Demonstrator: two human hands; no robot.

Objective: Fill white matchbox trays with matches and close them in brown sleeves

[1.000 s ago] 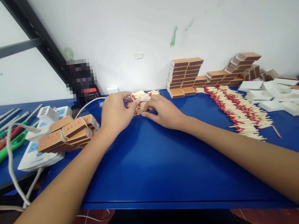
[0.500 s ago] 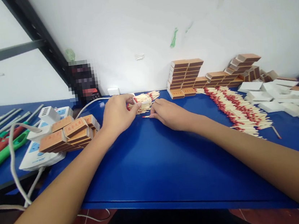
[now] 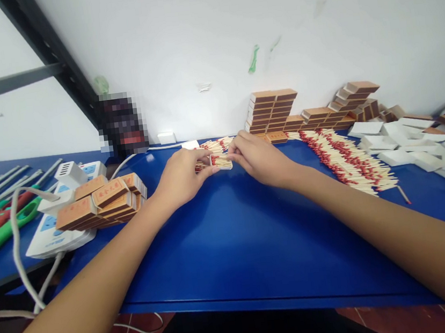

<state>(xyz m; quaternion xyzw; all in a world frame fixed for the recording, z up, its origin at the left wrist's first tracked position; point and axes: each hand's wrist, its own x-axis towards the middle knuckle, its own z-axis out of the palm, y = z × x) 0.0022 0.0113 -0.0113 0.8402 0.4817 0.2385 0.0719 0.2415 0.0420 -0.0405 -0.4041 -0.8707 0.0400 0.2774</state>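
Between the fingers and thumb of my left hand (image 3: 183,175) is a small white matchbox tray (image 3: 226,167) with red-headed matches (image 3: 219,160) lying in it, heads to the left. My right hand (image 3: 257,155) is closed in a pinch at the tray's right end, at the tails of the matches. Its fingertips partly hide what they grip. Behind both hands lies a loose heap of matches (image 3: 216,144) on the blue table, partly covered by the left hand. A white piece (image 3: 190,145), seemingly another tray, lies at that heap's left side.
Matchboxes are stacked (image 3: 272,110) against the wall, with more on the right. A long row of matches (image 3: 345,159) and white trays (image 3: 417,137) spread to the right. At left, matchboxes (image 3: 108,194) sit by a power strip (image 3: 58,232) with cables, near green- and red-handled tools (image 3: 13,214).
The tray in my left hand has come lower and now shows its matches. My right hand, which held a single match above the table, has risen to the tray's right end.
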